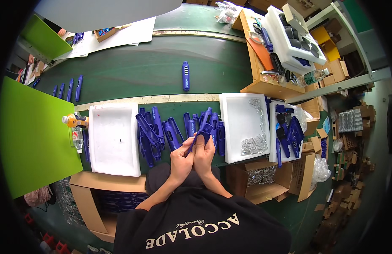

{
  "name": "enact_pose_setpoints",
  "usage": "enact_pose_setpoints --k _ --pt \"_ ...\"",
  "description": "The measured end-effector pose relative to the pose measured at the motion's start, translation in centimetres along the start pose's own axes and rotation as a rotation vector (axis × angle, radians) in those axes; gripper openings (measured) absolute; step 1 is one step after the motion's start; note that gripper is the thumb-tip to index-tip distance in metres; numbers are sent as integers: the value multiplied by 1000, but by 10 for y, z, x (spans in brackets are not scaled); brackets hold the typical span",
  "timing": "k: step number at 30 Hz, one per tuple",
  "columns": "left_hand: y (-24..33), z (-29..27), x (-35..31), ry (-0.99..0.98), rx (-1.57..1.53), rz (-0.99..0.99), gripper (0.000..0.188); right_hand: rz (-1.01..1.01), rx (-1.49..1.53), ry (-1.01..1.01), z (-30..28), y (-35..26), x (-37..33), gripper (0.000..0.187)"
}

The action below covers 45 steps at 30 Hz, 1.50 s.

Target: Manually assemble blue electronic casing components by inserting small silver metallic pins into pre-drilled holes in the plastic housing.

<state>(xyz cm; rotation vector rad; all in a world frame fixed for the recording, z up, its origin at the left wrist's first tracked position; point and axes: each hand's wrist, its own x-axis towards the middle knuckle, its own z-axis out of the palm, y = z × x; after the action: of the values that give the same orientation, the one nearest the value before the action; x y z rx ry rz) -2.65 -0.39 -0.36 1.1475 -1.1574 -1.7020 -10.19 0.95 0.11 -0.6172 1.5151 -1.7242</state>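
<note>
Close in front of my body, my left hand (181, 164) and my right hand (203, 157) are together, fingers closed around a blue plastic casing (206, 129). My right thumb lies on it; the fingers partly hide its lower part. Just beyond the hands, more blue casings (190, 122) with slots lie in a loose row on the green bench. To the left of them is a heap of similar blue casings (152, 134). One blue tube-shaped piece (186, 76) with a slotted window stands apart on the green belt farther away.
A white foam tray (113, 150) is on the left, beside bottles (77, 121) and a green panel (39, 139). On the right, a foam tray (235, 127) holds clear parts, and a white box (273, 157) holds blue and dark pieces. Cardboard boxes (87, 180) stand below. A wooden shelf (251, 63) rises at far right.
</note>
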Motion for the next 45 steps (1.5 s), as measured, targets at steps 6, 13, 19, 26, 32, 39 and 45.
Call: enact_pose_setpoints --k 6,13,19,26,32,39,45 --pt "-11 -10 9 -50 175 -58 31 58 129 14 -6 20 20 21" --pt "2 -23 12 -126 296 136 63 30 184 -172 -30 12 20 20" --pt "-4 -26 9 -98 95 10 67 210 305 -268 -36 19 23 21" --pt "0 -20 5 -70 132 -55 70 246 407 -330 -44 39 23 22" --pt "-15 -18 29 18 441 124 69 233 98 -108 -18 34 36 24" --pt "-27 -35 51 -168 510 25 79 151 -289 -149 -21 86 100 56" --pt "-41 -133 92 -141 1343 467 71 -156 -790 71 -25 110 282 51"
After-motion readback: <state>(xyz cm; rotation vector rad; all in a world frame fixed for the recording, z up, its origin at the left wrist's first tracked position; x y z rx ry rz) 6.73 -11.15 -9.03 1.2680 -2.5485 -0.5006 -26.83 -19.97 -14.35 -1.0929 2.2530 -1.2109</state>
